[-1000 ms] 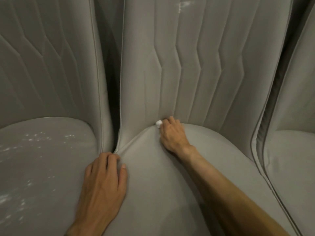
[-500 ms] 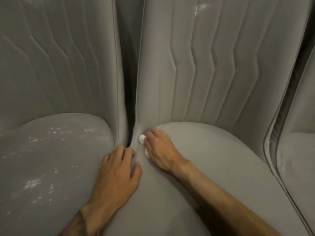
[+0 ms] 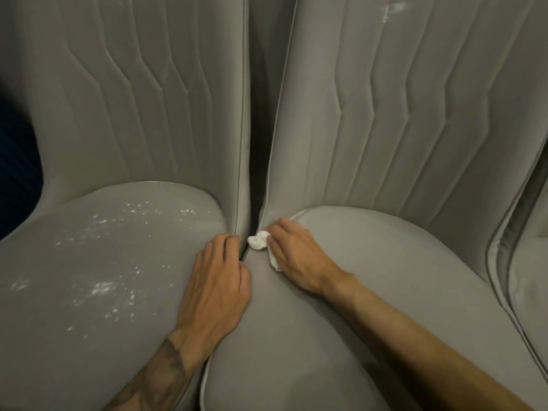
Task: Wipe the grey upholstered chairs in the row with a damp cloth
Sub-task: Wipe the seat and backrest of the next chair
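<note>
Grey upholstered chairs, head view: three in a row, sides nearly touching.

Middle chair: smooth matte fabric, rounded seat cushion, backrest stitched in vertical zigzag channels, piped edges.

Left chair: same build. Its seat carries scattered white specks.

Right chair: only an edge is in frame.

A narrow dark gap separates the left and middle backrests.

Small white crumpled cloth: at the rear left corner of the middle seat, where cushion meets backrest, just beside the gap.

Right hand: fingers curled over the cloth, pinching it against the fabric.

Left hand: palm down across the seam between left and middle seats. Fingers are close to straight, tips dipping into the gap, grasping nothing.

Left forearm: tattooed.
</note>
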